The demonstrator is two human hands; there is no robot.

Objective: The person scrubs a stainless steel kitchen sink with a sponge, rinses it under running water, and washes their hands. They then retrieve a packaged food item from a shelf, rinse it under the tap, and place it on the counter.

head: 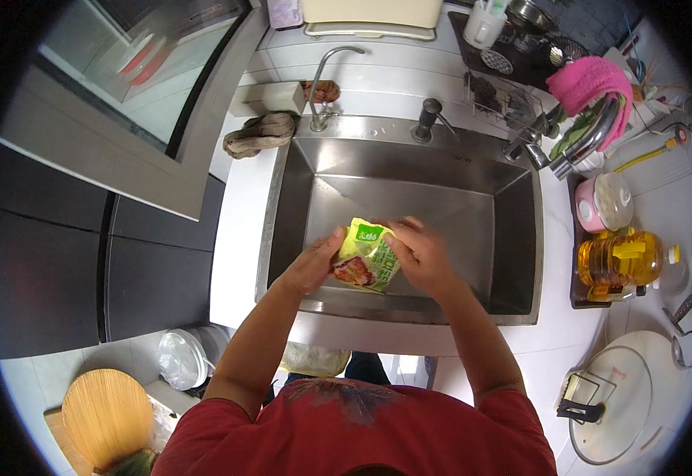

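A yellow-green plastic food packet point(368, 257) with a picture of food and printed writing is held over the near part of the stainless steel sink point(441, 208). My left hand point(315, 263) grips its left edge, thumb along the side. At the packet's upper right corner, my right hand point(420, 253) has its thumb on the front and its fingers behind the top edge. The fingers of that hand look slightly blurred. Whether the packet's top is torn cannot be seen. Below it, the sink's metal floor shows.
A slim curved faucet point(337, 53) and a soap dispenser point(428, 119) stand behind the sink. On the right are a large chrome faucet point(584, 143) with a pink cloth point(589, 83), an oil bottle point(625, 259) and a glass lid point(613, 404). A brown rag point(259, 134) lies left.
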